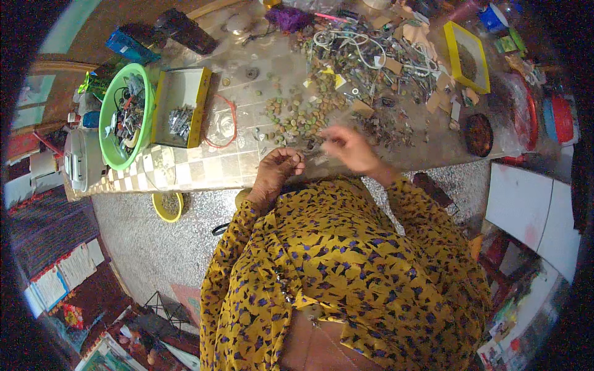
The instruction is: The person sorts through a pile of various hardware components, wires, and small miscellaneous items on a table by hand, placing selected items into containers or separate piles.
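Note:
My left hand (275,170) is at the table's near edge, fingers curled together in a pinch; whatever they hold is too small to make out. To its right, my right hand (351,150) hovers over the table, its fingers smeared by motion. Just beyond both hands lies a spread of small green and brown pebble-like pieces (303,117). Small dark bits (387,131) are scattered beside my right hand. Farther back is a tangled heap of small metal parts (396,74) with a white cord (346,38) looped over it.
A yellow-rimmed box (162,133) with small metallic pieces and a green basin (104,123) of mixed parts stand left. A red loop of cord (235,120) lies nearby. At right are a dark round bowl (479,135) and another yellow-rimmed box (453,46). A yellow bowl (158,210) sits below the table.

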Demonstrator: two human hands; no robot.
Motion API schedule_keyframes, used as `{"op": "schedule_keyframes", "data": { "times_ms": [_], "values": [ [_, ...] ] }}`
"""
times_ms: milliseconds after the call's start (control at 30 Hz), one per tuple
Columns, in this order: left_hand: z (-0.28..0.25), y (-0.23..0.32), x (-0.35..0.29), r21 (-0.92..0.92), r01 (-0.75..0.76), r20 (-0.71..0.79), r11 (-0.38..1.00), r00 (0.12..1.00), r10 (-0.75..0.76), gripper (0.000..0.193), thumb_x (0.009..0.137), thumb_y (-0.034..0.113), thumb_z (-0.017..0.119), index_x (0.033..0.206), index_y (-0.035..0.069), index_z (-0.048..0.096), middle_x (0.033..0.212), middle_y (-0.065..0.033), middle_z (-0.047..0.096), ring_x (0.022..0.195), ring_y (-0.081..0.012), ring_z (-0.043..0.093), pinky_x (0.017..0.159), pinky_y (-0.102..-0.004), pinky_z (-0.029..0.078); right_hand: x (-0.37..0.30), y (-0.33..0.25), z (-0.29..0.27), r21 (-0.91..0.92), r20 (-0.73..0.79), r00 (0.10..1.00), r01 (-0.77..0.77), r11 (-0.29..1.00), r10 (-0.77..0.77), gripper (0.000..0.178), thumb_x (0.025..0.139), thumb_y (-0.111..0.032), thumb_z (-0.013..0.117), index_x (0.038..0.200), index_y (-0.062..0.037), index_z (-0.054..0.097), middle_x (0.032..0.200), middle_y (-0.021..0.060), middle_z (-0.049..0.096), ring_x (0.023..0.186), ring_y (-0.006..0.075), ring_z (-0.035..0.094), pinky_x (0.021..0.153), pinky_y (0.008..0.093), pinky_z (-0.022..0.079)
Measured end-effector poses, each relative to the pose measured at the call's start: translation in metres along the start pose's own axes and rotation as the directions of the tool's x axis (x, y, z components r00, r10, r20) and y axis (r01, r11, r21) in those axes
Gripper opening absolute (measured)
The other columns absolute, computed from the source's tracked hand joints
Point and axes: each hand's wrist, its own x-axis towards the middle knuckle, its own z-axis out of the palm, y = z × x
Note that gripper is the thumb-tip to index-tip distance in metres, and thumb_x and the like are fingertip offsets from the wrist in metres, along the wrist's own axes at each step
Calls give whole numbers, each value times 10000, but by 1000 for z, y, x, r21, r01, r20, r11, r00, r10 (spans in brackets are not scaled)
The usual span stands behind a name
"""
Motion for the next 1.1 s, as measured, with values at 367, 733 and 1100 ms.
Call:
{"op": "schedule_keyframes", "data": {
  "times_ms": [367, 733, 1100],
  "values": [
    [-7, -12, -4, 18, -52, -4, 998, 999, 52, 149, 788, 11, 555, 905, -1, 463, 796, -101, 578, 703, -156, 571, 630, -255, 489, -5, -12, 48, 234, 200, 969, -191, 953, 145, 140, 819, -134, 541, 848, 1, 519, 713, 64, 601, 668, 104, 564, 598, 243, 440],
    [-8, -24, 7, 203, -81, 29, 976, 997, 76, 140, 826, 99, 527, 933, 17, 488, 747, -55, 555, 641, -109, 520, 589, -212, 434, -8, 34, 37, 353, 145, 958, -283, 892, 247, 129, 832, -141, 531, 896, -35, 494, 695, 19, 548, 525, 71, 489, 448, 223, 407],
    [-1, -15, 7, 225, -51, 29, 973, 999, 46, 159, 813, 110, 547, 928, 22, 481, 767, -49, 554, 640, -116, 515, 594, -225, 439, -21, 23, -26, 518, -278, 886, -188, 835, 372, 189, 860, -202, 492, 837, -19, 535, 662, 1, 525, 541, 75, 484, 493, 225, 406]
  ]
}}
